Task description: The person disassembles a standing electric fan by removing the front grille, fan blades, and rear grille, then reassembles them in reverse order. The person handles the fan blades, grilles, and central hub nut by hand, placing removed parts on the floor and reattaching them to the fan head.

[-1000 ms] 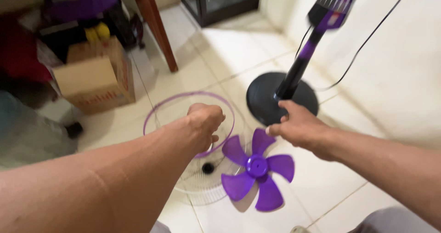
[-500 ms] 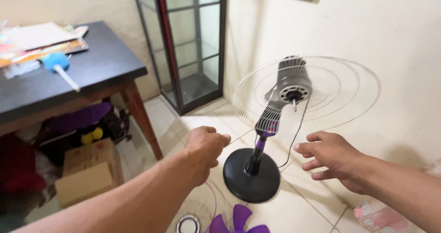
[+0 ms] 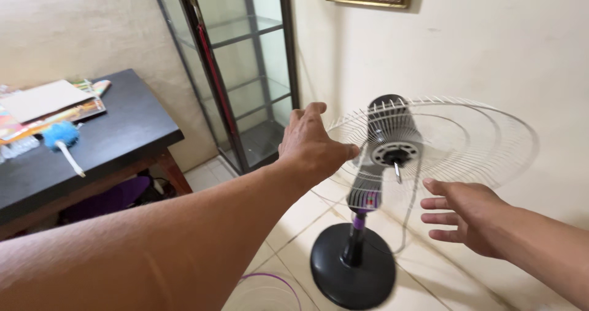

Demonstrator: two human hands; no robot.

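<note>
The standing fan [image 3: 383,157] is flanked by two open, empty hands, the left hand [image 3: 313,142] just beside its motor, the right hand [image 3: 463,216] spread below its wire guard [image 3: 485,139].

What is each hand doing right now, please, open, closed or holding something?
Left hand: open, holding nothing, reaching at the grey fan motor housing.
Right hand: open, empty, below the white wire rear guard.
</note>
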